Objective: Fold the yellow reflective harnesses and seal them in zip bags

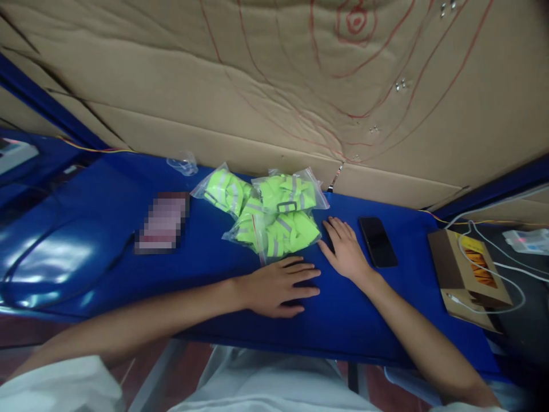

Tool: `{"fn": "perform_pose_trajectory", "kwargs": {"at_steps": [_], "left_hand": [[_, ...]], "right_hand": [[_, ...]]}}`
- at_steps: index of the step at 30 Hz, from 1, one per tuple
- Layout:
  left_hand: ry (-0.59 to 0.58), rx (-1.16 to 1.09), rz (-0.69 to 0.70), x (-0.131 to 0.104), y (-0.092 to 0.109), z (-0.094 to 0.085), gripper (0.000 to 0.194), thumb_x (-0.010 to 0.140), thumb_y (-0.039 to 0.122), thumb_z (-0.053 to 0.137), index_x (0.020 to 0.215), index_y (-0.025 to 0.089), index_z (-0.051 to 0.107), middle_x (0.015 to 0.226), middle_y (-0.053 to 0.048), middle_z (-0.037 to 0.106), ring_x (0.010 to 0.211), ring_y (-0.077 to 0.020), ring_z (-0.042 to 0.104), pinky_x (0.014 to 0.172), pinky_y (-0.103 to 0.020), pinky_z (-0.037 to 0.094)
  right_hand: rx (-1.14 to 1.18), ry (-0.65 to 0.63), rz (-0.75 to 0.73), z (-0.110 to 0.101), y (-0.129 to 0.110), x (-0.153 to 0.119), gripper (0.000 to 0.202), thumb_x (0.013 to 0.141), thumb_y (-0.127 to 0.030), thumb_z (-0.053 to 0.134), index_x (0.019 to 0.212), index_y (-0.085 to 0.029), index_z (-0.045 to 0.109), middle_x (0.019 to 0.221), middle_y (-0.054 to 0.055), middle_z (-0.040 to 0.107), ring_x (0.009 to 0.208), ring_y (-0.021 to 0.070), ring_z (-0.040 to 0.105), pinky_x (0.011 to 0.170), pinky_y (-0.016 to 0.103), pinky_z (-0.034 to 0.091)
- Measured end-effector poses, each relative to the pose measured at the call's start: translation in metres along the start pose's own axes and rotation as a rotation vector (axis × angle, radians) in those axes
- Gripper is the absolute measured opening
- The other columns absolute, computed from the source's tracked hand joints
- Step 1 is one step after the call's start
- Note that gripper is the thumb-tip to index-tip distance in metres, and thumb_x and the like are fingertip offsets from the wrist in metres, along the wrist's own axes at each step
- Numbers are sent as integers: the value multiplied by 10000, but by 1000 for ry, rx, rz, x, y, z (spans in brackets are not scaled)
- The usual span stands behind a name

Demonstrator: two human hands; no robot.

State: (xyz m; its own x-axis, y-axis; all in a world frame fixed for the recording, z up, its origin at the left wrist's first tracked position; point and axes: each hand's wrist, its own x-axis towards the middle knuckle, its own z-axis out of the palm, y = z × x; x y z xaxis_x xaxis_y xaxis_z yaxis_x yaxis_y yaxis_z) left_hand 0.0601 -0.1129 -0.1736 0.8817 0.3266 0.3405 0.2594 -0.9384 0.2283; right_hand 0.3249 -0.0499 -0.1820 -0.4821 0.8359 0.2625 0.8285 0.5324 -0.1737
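My left hand [281, 287] lies palm down on the blue table [223, 303], fingers spread and pointing right, with nothing in it. My right hand [344, 249] also rests flat on the table, fingers apart, just right of the bags. Beyond both hands sits a pile of clear zip bags with neon yellow-green reflective straps [291, 232] inside; a black buckle [287, 206] shows in one of them. A black smartphone [378, 241] lies to the right of my right hand.
A blurred-out pinkish rectangular item [163, 222] is at the left, near a dark cable. Crumpled clear plastic [183, 164] lies at the back. An open cardboard box [467, 274] with white cables stands at the right. A cardboard wall [171, 86] with red drawn lines closes the back.
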Motion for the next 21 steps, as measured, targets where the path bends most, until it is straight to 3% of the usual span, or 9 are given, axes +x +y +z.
{"fn": "perform_pose_trajectory", "kwargs": {"at_steps": [7, 21], "left_hand": [[3, -11, 6, -1, -2, -1, 461, 1073, 481, 523, 1429, 223, 662, 1573, -124, 591, 1461, -308, 565, 1239, -485, 444], [-40, -100, -44, -1, -2, -6, 449, 1069, 463, 562, 1449, 241, 653, 1599, -123, 562, 1485, -312, 535, 1277, -490, 396]], "right_hand": [[-5, -7, -7, 0, 2, -1, 611, 1125, -476, 422, 1550, -51, 532, 1616, 219, 518, 1544, 365, 465, 1298, 592, 365], [37, -46, 30, -7, -2, 2, 599, 1117, -489, 423, 1574, -114, 523, 1646, 184, 493, 1572, 346, 431, 1317, 587, 335]]}}
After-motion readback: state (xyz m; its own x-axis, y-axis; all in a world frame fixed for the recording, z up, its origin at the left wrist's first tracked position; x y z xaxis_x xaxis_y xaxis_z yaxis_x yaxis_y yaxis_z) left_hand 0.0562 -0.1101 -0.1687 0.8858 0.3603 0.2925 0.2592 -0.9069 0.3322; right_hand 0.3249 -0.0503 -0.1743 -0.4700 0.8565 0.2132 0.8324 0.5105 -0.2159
